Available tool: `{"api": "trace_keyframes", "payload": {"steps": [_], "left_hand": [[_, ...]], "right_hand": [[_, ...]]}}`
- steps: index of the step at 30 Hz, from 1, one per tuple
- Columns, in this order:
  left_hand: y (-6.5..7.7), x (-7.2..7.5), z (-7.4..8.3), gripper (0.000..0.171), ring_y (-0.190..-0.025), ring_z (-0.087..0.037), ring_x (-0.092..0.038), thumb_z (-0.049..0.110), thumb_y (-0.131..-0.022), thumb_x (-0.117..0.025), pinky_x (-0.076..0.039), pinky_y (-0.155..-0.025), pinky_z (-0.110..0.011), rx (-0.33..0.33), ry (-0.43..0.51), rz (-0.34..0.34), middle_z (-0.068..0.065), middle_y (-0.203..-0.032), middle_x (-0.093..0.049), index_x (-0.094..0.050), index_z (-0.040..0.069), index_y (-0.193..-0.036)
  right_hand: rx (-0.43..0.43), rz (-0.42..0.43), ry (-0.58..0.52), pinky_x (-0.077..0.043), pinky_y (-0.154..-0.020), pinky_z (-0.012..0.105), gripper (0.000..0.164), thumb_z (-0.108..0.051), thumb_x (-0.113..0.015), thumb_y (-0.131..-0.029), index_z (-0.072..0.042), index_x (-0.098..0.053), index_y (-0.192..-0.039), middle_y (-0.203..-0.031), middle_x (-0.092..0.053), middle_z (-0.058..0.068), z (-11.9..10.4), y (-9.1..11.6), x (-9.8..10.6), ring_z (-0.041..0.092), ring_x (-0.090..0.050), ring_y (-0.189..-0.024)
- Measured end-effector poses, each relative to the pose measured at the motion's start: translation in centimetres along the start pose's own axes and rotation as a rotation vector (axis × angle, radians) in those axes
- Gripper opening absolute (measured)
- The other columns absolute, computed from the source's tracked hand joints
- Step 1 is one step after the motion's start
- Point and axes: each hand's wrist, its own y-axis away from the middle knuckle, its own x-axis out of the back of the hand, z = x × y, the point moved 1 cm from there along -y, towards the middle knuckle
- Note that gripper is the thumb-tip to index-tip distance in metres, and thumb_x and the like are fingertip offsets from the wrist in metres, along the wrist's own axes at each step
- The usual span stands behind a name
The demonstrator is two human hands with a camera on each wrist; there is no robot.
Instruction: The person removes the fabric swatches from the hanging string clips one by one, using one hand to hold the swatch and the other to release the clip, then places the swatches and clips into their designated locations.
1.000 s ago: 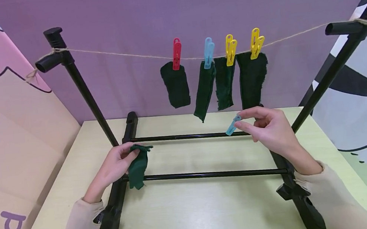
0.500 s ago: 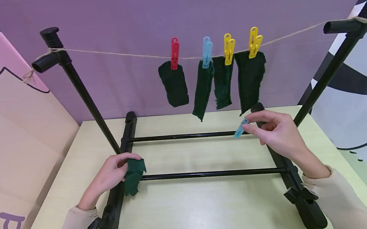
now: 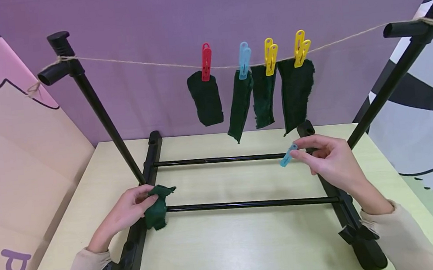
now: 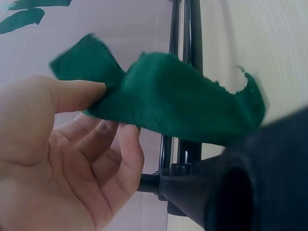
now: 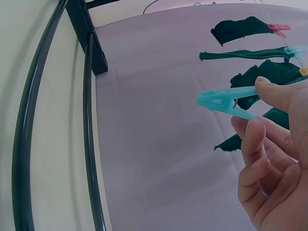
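Note:
My left hand (image 3: pixel 129 208) pinches a dark green cloth strip (image 4: pixel 168 96) between thumb and fingers, close over the rack's left foot. The strip's free part droops from the fingers. On the right, my right hand (image 3: pixel 327 156) holds a light blue clothespin (image 5: pixel 226 100) by its handle ends, thumb on one arm and fingers on the other. Behind, a string (image 3: pixel 145 64) carries several green cloth pieces: one under a red clothespin (image 3: pixel 206 62), one under a blue clothespin (image 3: pixel 244 60), two under yellow clothespins (image 3: pixel 270 56).
A black tube rack stands on the pale table (image 3: pixel 229 252). Its left post (image 3: pixel 103 116) and right post (image 3: pixel 392 72) bear the string. Two crossbars, the front bar (image 3: pixel 247 204) and the rear bar (image 3: pixel 219 159), join the feet. A purple backdrop (image 3: pixel 150 106) rises behind.
The left hand has moved down and slightly left with the cloth strip, shifting its fingers on it. The right hand has moved a little right and down with the blue clothespin.

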Motion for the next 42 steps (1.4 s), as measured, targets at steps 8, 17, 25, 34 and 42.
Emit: {"api": "trace_keyframes", "payload": {"steps": [8, 17, 25, 34, 42], "left_hand": [[0.3, 0.0, -0.4, 0.028, -0.08, -0.018, -0.059, 0.017, -0.109, -0.061, -0.054, -0.071, -0.03, 0.057, 0.004, 0.011, -0.004, -0.088, -0.07, -0.061, -0.003, -0.128], [0.9, 0.0, -0.8, 0.022, -0.089, -0.02, -0.06, 0.014, -0.107, -0.063, -0.05, -0.071, -0.028, -0.002, -0.014, 0.025, -0.008, -0.102, -0.071, -0.072, 0.001, -0.122], [0.9, 0.0, -0.9, 0.028, -0.09, -0.022, -0.057, 0.014, -0.105, -0.067, -0.047, -0.067, -0.027, 0.01, -0.055, 0.08, -0.01, -0.101, -0.072, -0.073, -0.003, -0.126], [1.0, -0.2, -0.8, 0.027, -0.09, -0.018, -0.066, 0.018, -0.101, -0.074, -0.055, -0.076, -0.029, 0.044, -0.043, 0.035, -0.007, -0.1, -0.079, -0.076, -0.002, -0.119], [1.0, 0.3, -1.2, 0.019, -0.087, -0.014, -0.067, 0.018, -0.1, -0.075, -0.054, -0.077, -0.028, 0.007, -0.034, -0.026, -0.004, -0.097, -0.079, -0.075, 0.003, -0.111]], "right_hand": [[-0.045, -0.007, 0.007, -0.043, -0.052, 0.031, 0.027, -0.022, -0.077, -0.099, -0.01, -0.075, -0.123, -0.088, -0.07, -0.026, 1.4, 0.7, 0.2, 0.017, -0.059, -0.051], [-0.062, -0.021, 0.006, -0.044, -0.052, 0.031, 0.026, -0.021, -0.078, -0.099, -0.009, -0.075, -0.122, -0.085, -0.07, -0.02, 2.6, 1.4, 0.6, 0.016, -0.059, -0.05], [-0.097, -0.033, 0.022, -0.041, -0.052, 0.032, 0.025, -0.027, -0.078, -0.099, -0.012, -0.075, -0.118, -0.076, -0.067, -0.014, 3.7, 2.4, 0.6, 0.017, -0.058, -0.049], [-0.145, -0.06, 0.008, -0.047, -0.056, 0.028, 0.029, -0.026, -0.08, -0.098, -0.009, -0.075, -0.12, -0.084, -0.072, -0.015, 5.8, 3.8, 0.9, 0.018, -0.061, -0.053], [-0.196, -0.115, 0.034, -0.046, -0.054, 0.031, 0.032, -0.027, -0.081, -0.097, -0.008, -0.074, -0.123, -0.078, -0.068, -0.014, 7.5, 4.9, 1.1, 0.019, -0.059, -0.052]]}}
